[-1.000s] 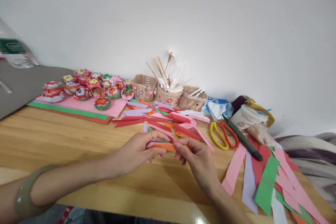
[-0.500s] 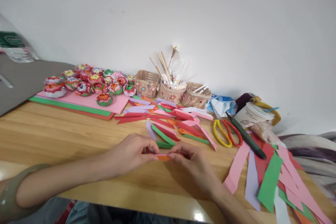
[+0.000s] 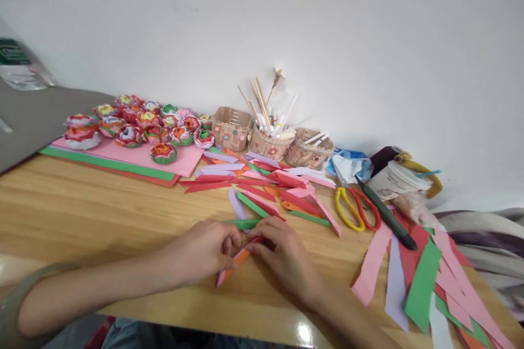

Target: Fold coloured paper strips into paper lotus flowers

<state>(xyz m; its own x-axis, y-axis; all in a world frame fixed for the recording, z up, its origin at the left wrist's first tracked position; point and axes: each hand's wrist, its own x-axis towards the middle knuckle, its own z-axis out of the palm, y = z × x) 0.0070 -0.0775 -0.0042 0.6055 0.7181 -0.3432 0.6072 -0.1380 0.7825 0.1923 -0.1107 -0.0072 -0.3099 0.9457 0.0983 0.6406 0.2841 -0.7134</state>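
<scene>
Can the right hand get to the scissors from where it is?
Probably yes. The right hand is busy pinching the orange strip with the left hand, but bare table and flat paper strips alone lie between it and the scissors.

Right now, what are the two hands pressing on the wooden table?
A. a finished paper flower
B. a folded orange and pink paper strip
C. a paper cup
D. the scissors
B: the left hand and right hand meet over the folded orange and pink paper strip, which lies on the wooden table.
</scene>
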